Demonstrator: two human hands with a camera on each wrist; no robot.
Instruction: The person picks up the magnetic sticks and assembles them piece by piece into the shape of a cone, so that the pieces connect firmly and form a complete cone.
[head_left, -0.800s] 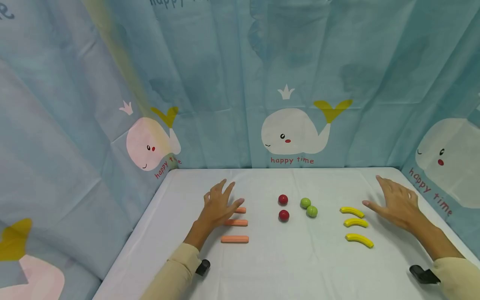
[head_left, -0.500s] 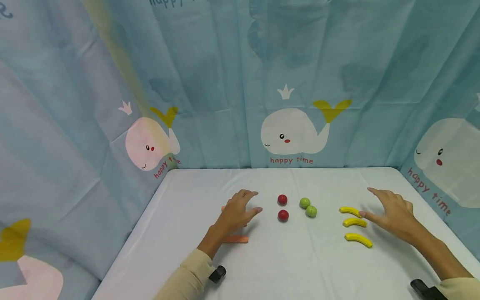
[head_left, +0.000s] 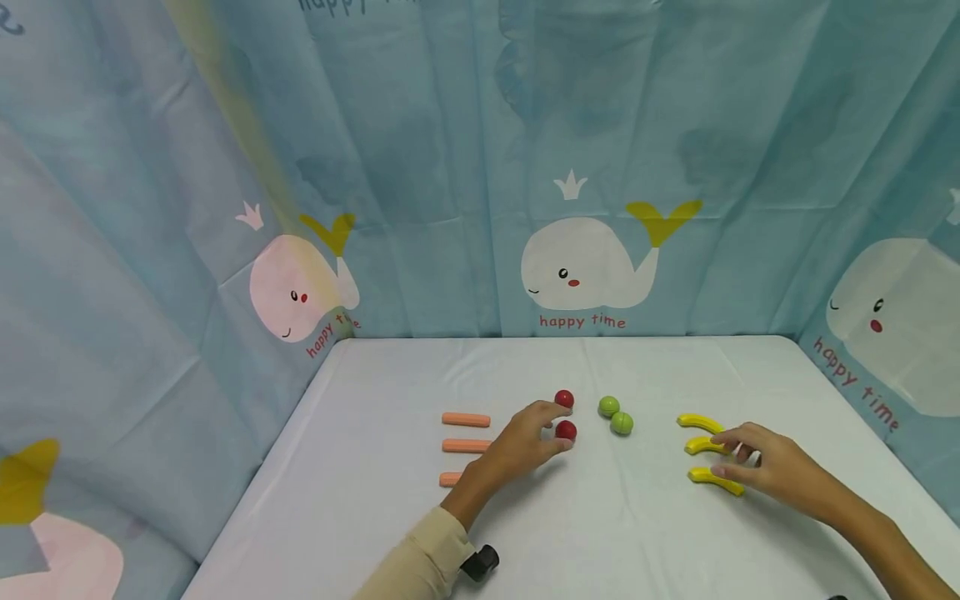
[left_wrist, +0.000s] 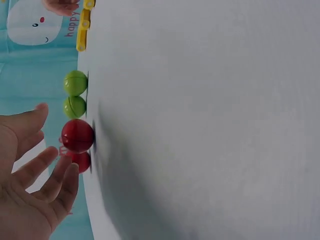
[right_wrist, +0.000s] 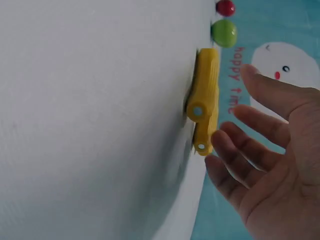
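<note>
Two red balls lie mid-table, the nearer red ball (head_left: pixel 566 430) between the thumb and fingers of the left hand (head_left: pixel 521 443). In the left wrist view a gap shows between the left hand (left_wrist: pixel 37 180) and the red ball (left_wrist: pixel 78 135). The right hand (head_left: pixel 776 471) hovers over the right ends of three yellow banana-shaped pieces, near the middle one (head_left: pixel 702 446) and the nearest one (head_left: pixel 712 479). Seen from the right wrist, the right hand (right_wrist: pixel 280 150) has spread, slightly bent fingers beside a yellow piece (right_wrist: pixel 204 85), holding nothing.
Two green balls (head_left: pixel 622 423) sit right of the red ones. Three orange sticks (head_left: pixel 466 420) lie at the left, the nearest partly hidden by the left arm. A blue curtain (head_left: pixel 420 275) with whale prints stands behind the white table (head_left: pixel 360 467).
The left hand has moved right from the orange sticks to the red balls. The right hand has come left and nearer, over the yellow pieces. The pieces and balls lie as before.
</note>
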